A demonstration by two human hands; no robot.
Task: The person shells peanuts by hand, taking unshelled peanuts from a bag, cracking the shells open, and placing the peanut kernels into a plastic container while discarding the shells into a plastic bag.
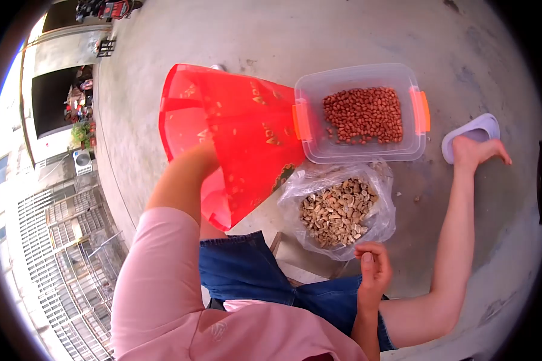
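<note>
My pink sleeve [162, 265], nearest the camera, covers the upper part of my left arm [183, 177], whose forearm runs into the red bag [247, 138]. The left hand is hidden within the bag — whether it is open or closed, I cannot tell. My right hand [374, 269] is raised at the near edge of the clear plastic bag [382, 225], its fingers loosely curled and the thumb close to them; I cannot tell whether anything is between them. The plastic bag contains peanut shells [337, 212]. Just beyond it on the concrete floor [464, 54] lies the clear box [358, 153] with orange latches, holding shelled red peanuts [364, 114] — its left latch [301, 123] lies beside the red bag's edge. To the right, my bare foot [477, 150] rests partly over a lavender slipper [486, 125].
</note>
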